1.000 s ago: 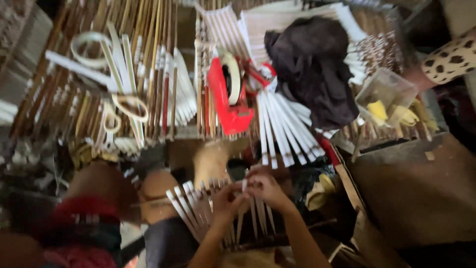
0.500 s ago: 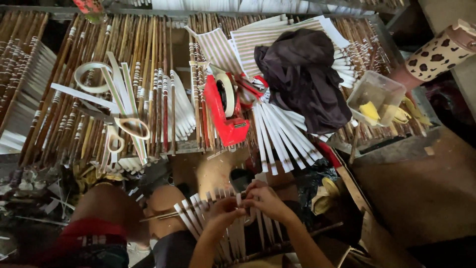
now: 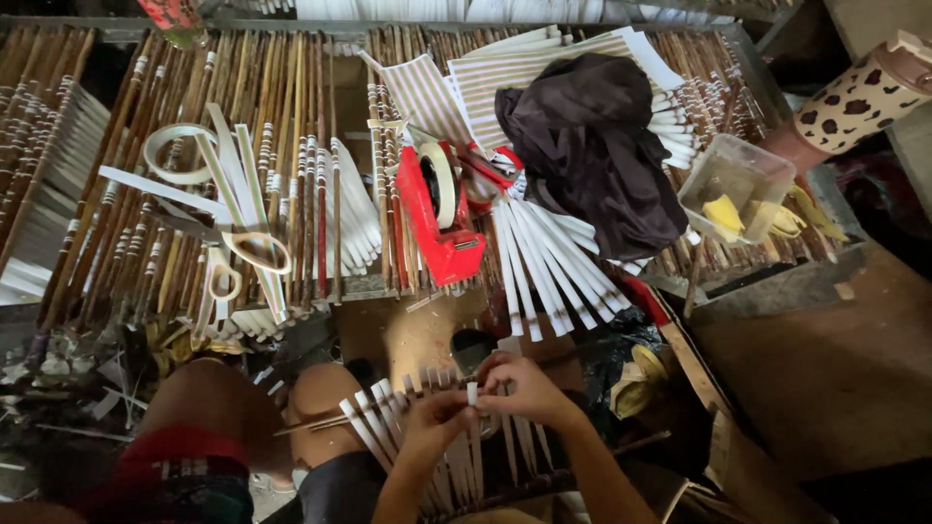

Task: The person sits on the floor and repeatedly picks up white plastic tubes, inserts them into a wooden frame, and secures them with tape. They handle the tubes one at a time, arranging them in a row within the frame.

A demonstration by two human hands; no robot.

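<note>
**Small White Stick Between Our Fingers**

Down over our lap, we pinch one small white stick with both hands. Our left hand has its fingers curled shut around the lower part, and our right hand closes its fingertips on the top end, so the stick stands up straight and does not wobble.

Just under our fingers lies a fan of white-wrapped sticks, spread out across our knees so each one is easy to pick. Past our fingertips sits a red tape holder, near enough to reach. Left of it lie scissors and a loose roll of tape on rows of brown sticks. Off to the right of our fingers, a dark cloth lies heaped over more white sticks, beside a clear tub.
</note>
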